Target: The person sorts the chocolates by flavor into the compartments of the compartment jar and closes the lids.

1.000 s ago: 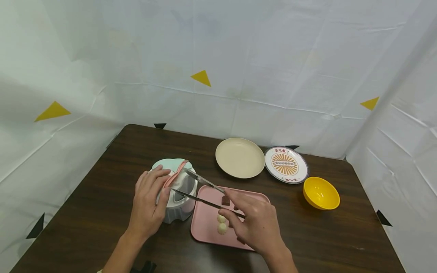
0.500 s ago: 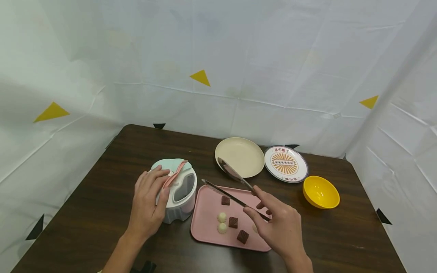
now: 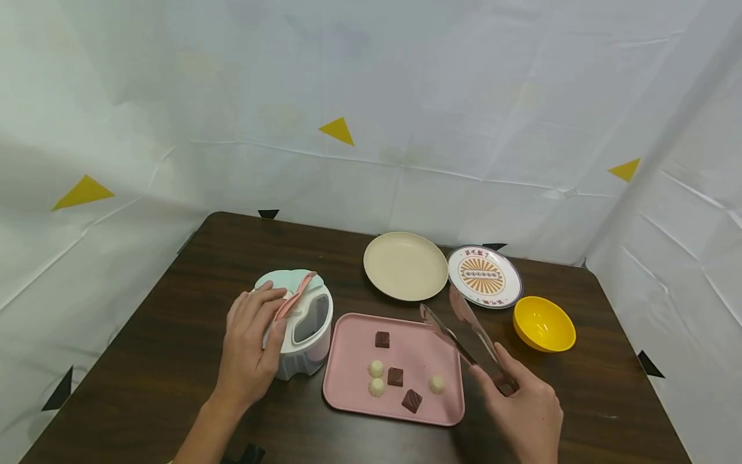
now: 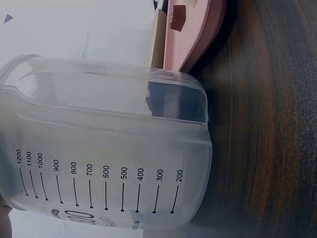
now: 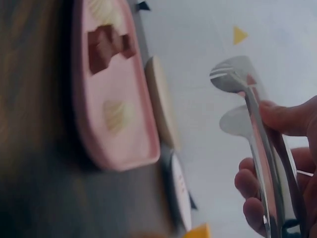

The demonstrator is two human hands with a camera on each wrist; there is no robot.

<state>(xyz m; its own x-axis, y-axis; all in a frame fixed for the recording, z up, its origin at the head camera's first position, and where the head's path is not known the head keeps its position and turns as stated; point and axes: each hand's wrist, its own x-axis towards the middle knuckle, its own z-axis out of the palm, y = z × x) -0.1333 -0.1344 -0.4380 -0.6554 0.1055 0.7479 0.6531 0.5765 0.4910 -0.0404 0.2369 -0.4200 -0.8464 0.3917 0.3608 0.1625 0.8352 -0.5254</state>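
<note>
My left hand (image 3: 250, 335) holds the raised pink flap (image 3: 294, 296) on the lid of a round storage container (image 3: 307, 361), thumb and fingers at the flap's near end. The container is clear plastic with a white and mint lid and a see-through window. In the left wrist view, measuring marks run along its wall (image 4: 114, 153). My right hand (image 3: 524, 406) grips metal tongs (image 3: 478, 332), whose spread arms hold nothing between the tips. Left of the tongs lies a pink tray (image 3: 348, 393) bearing brown chocolate squares (image 3: 395, 377) and pale round sweets (image 3: 437, 385).
Behind the tray sits a cream plate (image 3: 406, 265), with a patterned white plate (image 3: 484, 277) beside it. A yellow bowl (image 3: 543, 324) stands at the right. White sheeting (image 3: 464, 96) hangs around the dark wooden table (image 3: 191, 309).
The right hand has carried the tongs from over the container rightward and past the tray, their arms still spread. My left hand stays on the container's pink flap.
</note>
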